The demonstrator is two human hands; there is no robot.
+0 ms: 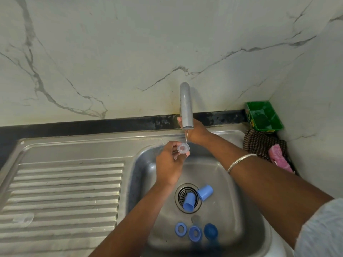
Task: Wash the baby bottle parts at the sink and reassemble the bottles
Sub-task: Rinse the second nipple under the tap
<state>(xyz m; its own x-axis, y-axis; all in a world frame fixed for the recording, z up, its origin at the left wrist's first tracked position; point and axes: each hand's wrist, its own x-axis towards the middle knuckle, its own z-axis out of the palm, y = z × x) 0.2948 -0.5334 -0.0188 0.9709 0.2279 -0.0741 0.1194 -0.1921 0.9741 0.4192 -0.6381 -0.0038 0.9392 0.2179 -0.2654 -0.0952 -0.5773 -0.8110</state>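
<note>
- Nearest the person, on the floor of the stainless steel sink [246, 216], lie three blue plastic screw collars: two open rings [180, 229] and [194, 233], and a darker closed-looking one [210, 231].
- Just beyond them, two light-blue plastic cap cups lie tipped on their sides, one [189, 201] on the round drain strainer [181, 194], the other [205, 192] touching its right edge.
- Further up, the left hand [169, 165] pinches a clear, soft, round-flanged teat [183, 147] with curled fingers, its open mouth facing up, directly under a thin trickle of water.
- The teat's axis looks roughly upright, in line with the trickle; rinsing turns on holding it there.
- Beyond, the right hand [196, 131] reaches behind the grey curved tap spout [186, 106], probably at the valve; its fingers are mostly hidden, so I cannot tell their grip.
- The left hand is nearer the remaining parts below.
</note>
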